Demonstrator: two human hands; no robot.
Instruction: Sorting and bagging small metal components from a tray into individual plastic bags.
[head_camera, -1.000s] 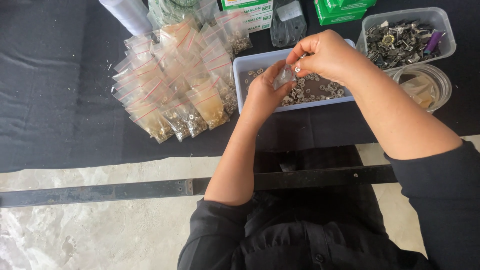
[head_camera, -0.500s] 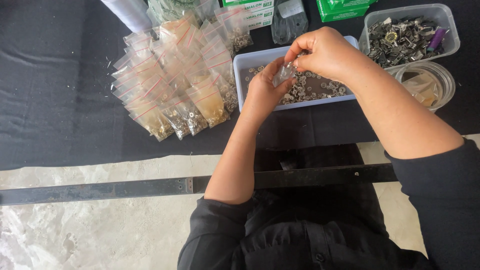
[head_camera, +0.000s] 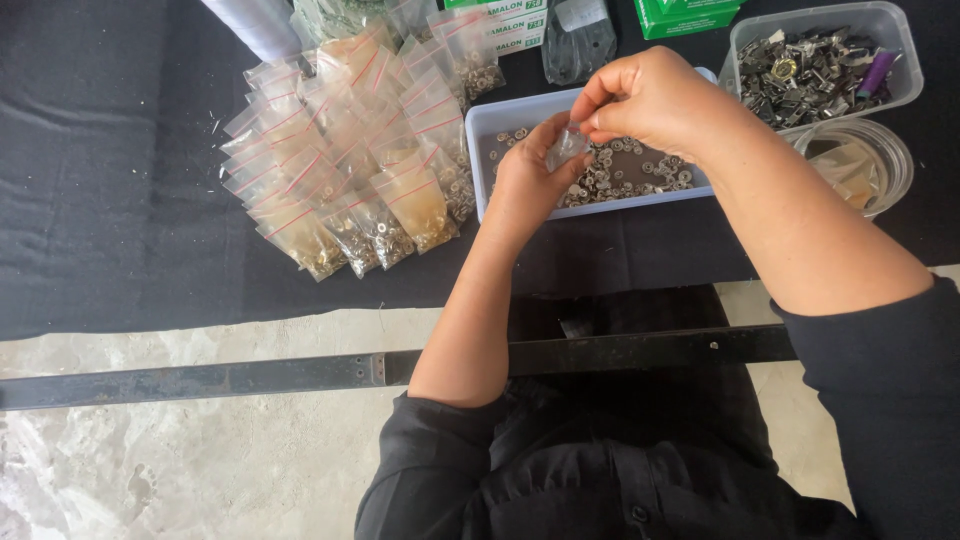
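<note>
A small clear plastic bag (head_camera: 568, 146) is held between both my hands, just above a shallow pale rectangular tray (head_camera: 478, 150) of small metal rings and snaps. My left hand (head_camera: 528, 180) cups the bag from below and the left. My right hand (head_camera: 650, 100) pinches the bag's top edge with thumb and fingertips. What the bag contains is hidden by my fingers.
A heap of filled clear zip bags (head_camera: 350, 150) with red seal lines lies left of the tray on the black cloth. A clear tub of metal parts (head_camera: 825, 60) and a round clear container (head_camera: 860, 160) stand at right. Green boxes (head_camera: 690, 15) sit at the back.
Both hands have stayed over the tray with the bag between them; the fingers have shifted only slightly.
</note>
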